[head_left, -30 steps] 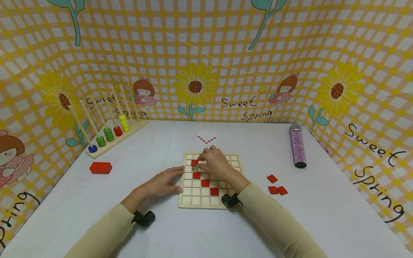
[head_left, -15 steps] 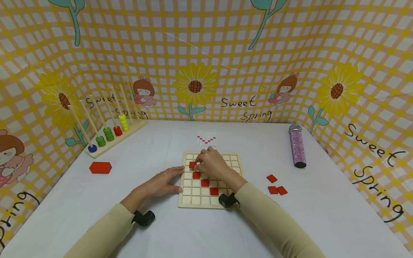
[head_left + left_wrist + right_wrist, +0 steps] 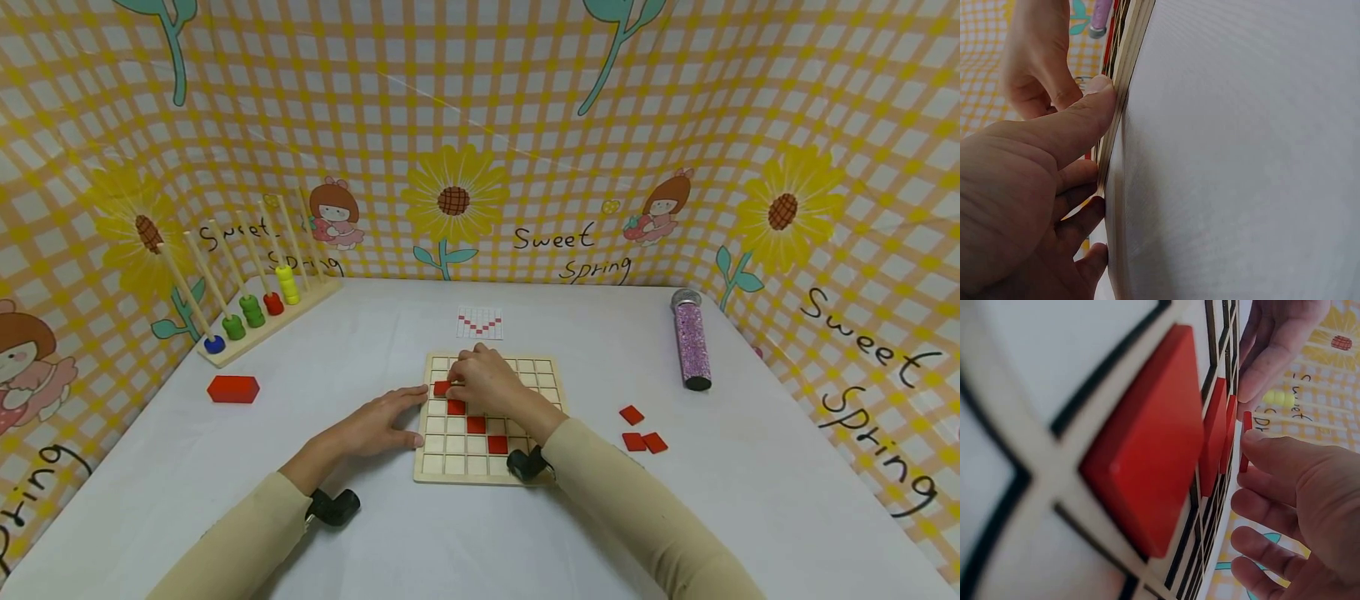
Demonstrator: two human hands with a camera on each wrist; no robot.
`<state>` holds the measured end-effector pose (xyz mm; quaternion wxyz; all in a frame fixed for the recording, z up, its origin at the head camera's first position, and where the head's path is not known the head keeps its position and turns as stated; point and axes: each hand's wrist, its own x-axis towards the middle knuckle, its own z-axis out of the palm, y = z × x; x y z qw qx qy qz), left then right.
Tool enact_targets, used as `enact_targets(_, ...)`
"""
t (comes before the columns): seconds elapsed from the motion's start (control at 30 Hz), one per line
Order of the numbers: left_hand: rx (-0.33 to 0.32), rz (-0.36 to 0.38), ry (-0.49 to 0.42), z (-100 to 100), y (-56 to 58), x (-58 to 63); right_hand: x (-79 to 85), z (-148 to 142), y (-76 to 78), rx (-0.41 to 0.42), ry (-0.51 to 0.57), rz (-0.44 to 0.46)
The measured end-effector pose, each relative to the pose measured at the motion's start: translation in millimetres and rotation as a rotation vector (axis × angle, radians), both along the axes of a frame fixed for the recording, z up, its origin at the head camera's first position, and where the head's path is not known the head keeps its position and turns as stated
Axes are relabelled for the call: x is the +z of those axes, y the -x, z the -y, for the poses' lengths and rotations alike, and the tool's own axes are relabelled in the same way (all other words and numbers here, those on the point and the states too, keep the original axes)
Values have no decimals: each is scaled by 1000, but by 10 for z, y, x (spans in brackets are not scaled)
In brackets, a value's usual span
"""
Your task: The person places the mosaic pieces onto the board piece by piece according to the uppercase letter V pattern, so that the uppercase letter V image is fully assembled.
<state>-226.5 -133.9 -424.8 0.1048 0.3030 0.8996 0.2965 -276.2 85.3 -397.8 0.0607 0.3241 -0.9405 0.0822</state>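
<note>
A wooden grid board lies flat on the white table. Three red square tiles, among them a middle one, sit in its cells along a diagonal. Between thumb and index finger my right hand pinches another red tile, held over the board's upper left cells. The right wrist view shows that tile standing a little off the grid. At the board's left edge rests my left hand, its thumb and fingertips against the wood.
Beyond the board lies a small pattern card with red squares in a V. Three loose red tiles lie on the right, near a glittery pink microphone. A bead rack and red block stand left.
My right hand has moved slightly left and toward me, carrying the pinched tile to the board's leftmost column. The left hand stays in place.
</note>
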Motion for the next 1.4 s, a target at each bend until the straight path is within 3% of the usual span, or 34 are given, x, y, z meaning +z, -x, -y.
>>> enact_targets(0.6, 28, 30, 7, 9, -16, 15, -3, 73, 11, 29, -53, 14)
enact_targets(1.4, 15, 18, 2, -3, -2, 6, -6, 17, -5, 35, -4, -6)
